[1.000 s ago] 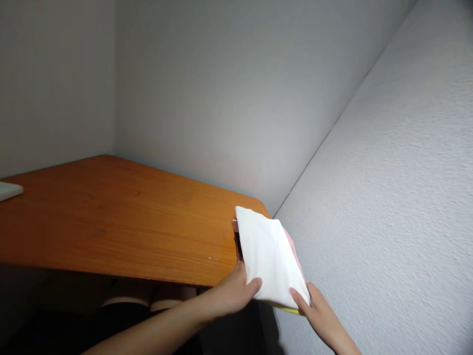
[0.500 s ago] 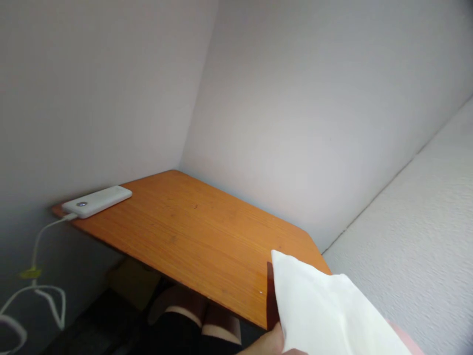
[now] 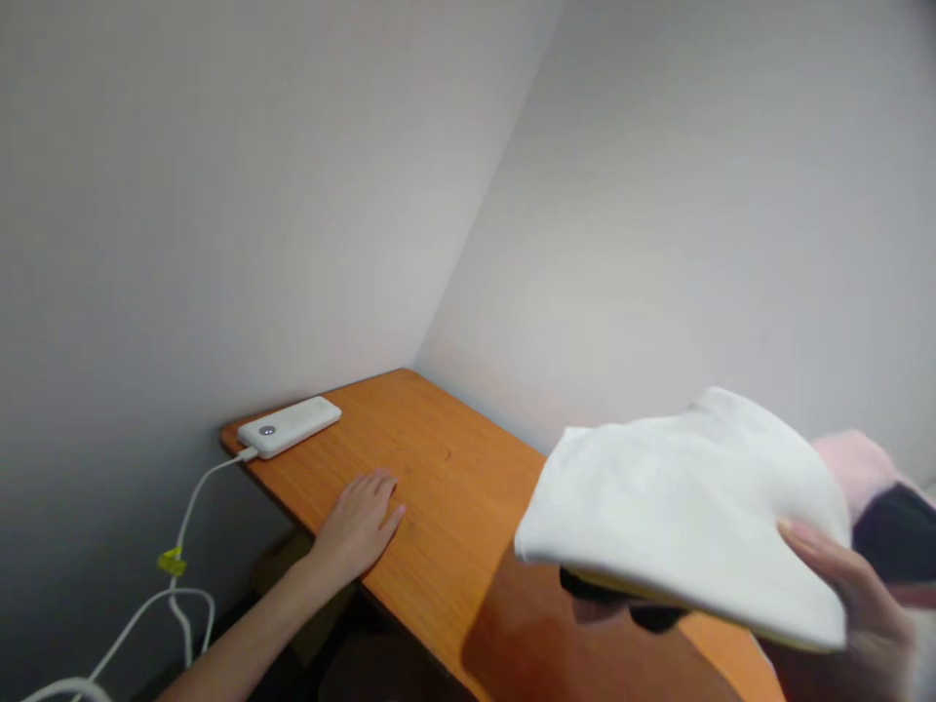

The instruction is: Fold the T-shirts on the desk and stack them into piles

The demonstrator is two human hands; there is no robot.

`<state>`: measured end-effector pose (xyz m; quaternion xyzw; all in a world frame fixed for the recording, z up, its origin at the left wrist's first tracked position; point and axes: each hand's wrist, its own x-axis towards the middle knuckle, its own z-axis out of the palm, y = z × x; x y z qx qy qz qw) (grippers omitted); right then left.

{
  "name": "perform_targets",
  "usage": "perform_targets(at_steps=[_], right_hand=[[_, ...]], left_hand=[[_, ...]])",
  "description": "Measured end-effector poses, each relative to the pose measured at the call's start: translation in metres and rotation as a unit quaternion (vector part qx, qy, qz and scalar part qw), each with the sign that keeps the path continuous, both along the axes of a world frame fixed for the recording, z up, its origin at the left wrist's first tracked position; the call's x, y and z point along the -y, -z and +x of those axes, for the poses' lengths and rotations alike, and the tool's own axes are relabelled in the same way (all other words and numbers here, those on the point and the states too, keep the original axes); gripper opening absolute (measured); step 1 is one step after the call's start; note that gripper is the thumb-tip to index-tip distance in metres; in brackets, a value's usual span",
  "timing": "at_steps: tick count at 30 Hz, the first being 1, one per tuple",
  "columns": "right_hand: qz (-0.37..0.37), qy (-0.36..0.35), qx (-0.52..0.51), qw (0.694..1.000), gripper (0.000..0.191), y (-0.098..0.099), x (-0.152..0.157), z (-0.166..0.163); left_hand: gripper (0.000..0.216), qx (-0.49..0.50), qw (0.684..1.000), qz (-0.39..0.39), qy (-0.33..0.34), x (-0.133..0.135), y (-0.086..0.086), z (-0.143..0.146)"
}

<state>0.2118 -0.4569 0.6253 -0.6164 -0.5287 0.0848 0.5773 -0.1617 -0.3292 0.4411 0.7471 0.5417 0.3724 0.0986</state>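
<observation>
Beneath the left hand (image 3: 357,526) lies the bare top of the wooden table (image 3: 439,522); the palm is down, the fingers are slightly spread, and nothing is held. Well apart from it, the right hand (image 3: 867,590) is clamped on the near right end of a folded white cloth (image 3: 680,497), thumb on top, the other fingers hidden below. The cloth is off the tabletop, to the right of the left hand, and throws a dark shadow under itself. A yellow edge and some black pieces (image 3: 659,618) show beneath it; what the black pieces are cannot be told. Just beyond the right hand are pink fabric (image 3: 852,463) and a dark patch (image 3: 896,531), both blurred.

A second ago both hands gripped the cloth at the table's right end. Now the left hand has let go and come to the tabletop, so the right hand alone seems to bear the bundle, and its unsupported far end could sag or let the layers slide.

Beyond the left hand's fingertips, near the wall, rests a white power bank (image 3: 292,426) with its cable (image 3: 191,507) hanging down to the left of that hand.
</observation>
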Motion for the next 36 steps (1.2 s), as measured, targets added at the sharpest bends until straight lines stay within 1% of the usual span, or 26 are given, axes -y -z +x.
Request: perform_targets(at_steps=[1, 2, 3, 4, 5, 6, 7, 8, 9, 11, 12, 13, 16, 18, 20, 23, 26, 29, 32, 34, 36], right_hand=[[0.068, -0.057, -0.047, 0.995, 0.051, -0.015, -0.023, -0.022], [0.141, -0.120, -0.092, 0.978, 0.042, -0.030, -0.049, -0.044], [0.188, -0.185, -0.098, 0.959, 0.040, -0.045, -0.077, -0.068], [0.222, -0.240, -0.081, 0.942, 0.044, -0.058, -0.105, -0.092], [0.227, -0.275, -0.052, 0.933, 0.048, -0.069, -0.134, -0.115], [0.225, -0.287, -0.013, 0.931, 0.052, -0.076, -0.163, -0.137], [0.194, -0.298, 0.052, 0.933, 0.052, -0.079, -0.190, -0.158], [0.149, -0.295, 0.133, 0.934, 0.050, -0.077, -0.215, -0.177], [0.098, -0.274, 0.216, 0.932, 0.047, -0.072, -0.237, -0.194], [-0.002, -0.234, 0.340, 0.911, 0.042, -0.049, -0.272, -0.221], [-0.037, -0.222, 0.373, 0.900, 0.041, -0.035, -0.284, -0.230], [-0.061, -0.220, 0.390, 0.892, 0.039, -0.019, -0.293, -0.238], [-0.088, -0.228, 0.405, 0.881, 0.031, 0.026, -0.309, -0.245], [-0.102, -0.215, 0.415, 0.878, 0.024, 0.047, -0.315, -0.242], [-0.111, -0.194, 0.421, 0.879, 0.020, 0.061, -0.322, -0.238], [-0.109, -0.154, 0.420, 0.888, 0.022, 0.069, -0.335, -0.238], [-0.098, -0.115, 0.416, 0.897, 0.025, 0.073, -0.350, -0.249], [-0.088, -0.088, 0.418, 0.900, 0.020, 0.082, -0.363, -0.264], [-0.081, -0.068, 0.417, 0.903, 0.020, 0.088, -0.371, -0.274], [-0.077, -0.056, 0.411, 0.907, 0.020, 0.083, -0.374, -0.272], [-0.070, -0.052, 0.408, 0.909, 0.024, 0.070, -0.375, -0.263]], left_hand=[[0.048, -0.025, 1.000, 0.004, -0.017, -0.001, 0.006, -0.002], [0.050, -0.045, 0.998, 0.009, -0.031, -0.002, 0.011, -0.002], [0.052, -0.058, 0.997, 0.010, -0.041, -0.001, 0.014, -0.001], [0.053, -0.067, 0.997, 0.009, -0.046, -0.001, 0.017, 0.000], [0.054, -0.072, 0.996, 0.006, -0.047, 0.000, 0.018, 0.000], [0.054, -0.075, 0.996, 0.000, -0.045, 0.000, 0.018, 0.000], [0.054, -0.076, 0.996, -0.007, -0.042, 0.000, 0.018, -0.001], [0.054, -0.076, 0.996, -0.012, -0.040, 0.001, 0.017, -0.001], [0.054, -0.075, 0.996, -0.016, -0.038, 0.001, 0.016, -0.002], [0.054, -0.075, 0.996, -0.024, -0.035, 0.002, 0.015, -0.004], [0.054, -0.076, 0.996, -0.027, -0.035, 0.002, 0.014, -0.004], [0.054, -0.077, 0.996, -0.029, -0.035, 0.002, 0.013, -0.004], [0.054, -0.081, 0.996, -0.028, -0.036, 0.002, 0.012, -0.003], [0.053, -0.086, 0.995, -0.027, -0.041, 0.002, 0.011, -0.001], [0.051, -0.092, 0.994, -0.026, -0.048, 0.002, 0.010, -0.001], [0.050, -0.099, 0.993, -0.025, -0.054, 0.002, 0.010, 0.000], [0.051, -0.100, 0.993, -0.026, -0.051, 0.003, 0.011, 0.000], [0.051, -0.095, 0.994, -0.027, -0.053, 0.004, 0.012, 0.000], [0.049, -0.084, 0.994, -0.028, -0.057, 0.004, 0.013, 0.001], [0.048, -0.077, 0.995, -0.023, -0.058, 0.004, 0.013, 0.002], [0.047, -0.074, 0.995, -0.013, -0.058, 0.003, 0.014, 0.002]])
